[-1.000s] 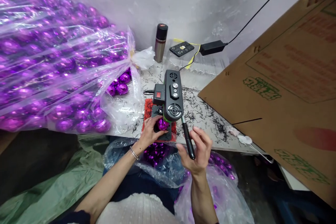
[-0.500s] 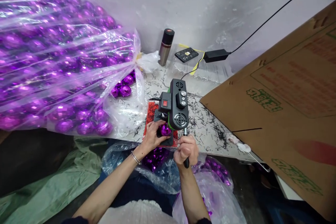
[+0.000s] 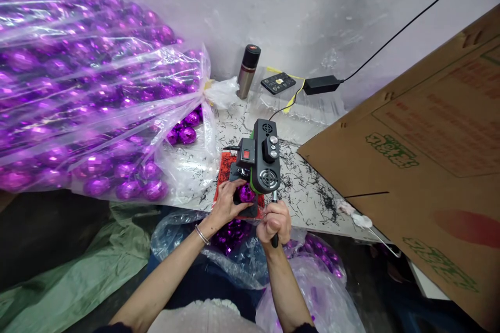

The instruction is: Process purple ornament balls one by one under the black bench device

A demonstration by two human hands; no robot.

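A shiny purple faceted ball is pinched between the thumb and fingers of my left hand, right at the front of a small black bench machine. That machine has a red switch, round vents and silver knobs, and stands on a red mat. My right hand is wrapped around the black-ended lever handle that sticks out of the machine's front. The ball's underside and its contact with the machine are hidden.
Left, a big clear bag of purple balls lies on the table. Behind stand a thermos, a phone and a power adapter. A cardboard box leans in from the right. Black scraps litter the tabletop. Below hang open bags of purple balls.
My right hand and the lever handle have shifted slightly to the left. My left hand keeps the ball in the same place at the machine.
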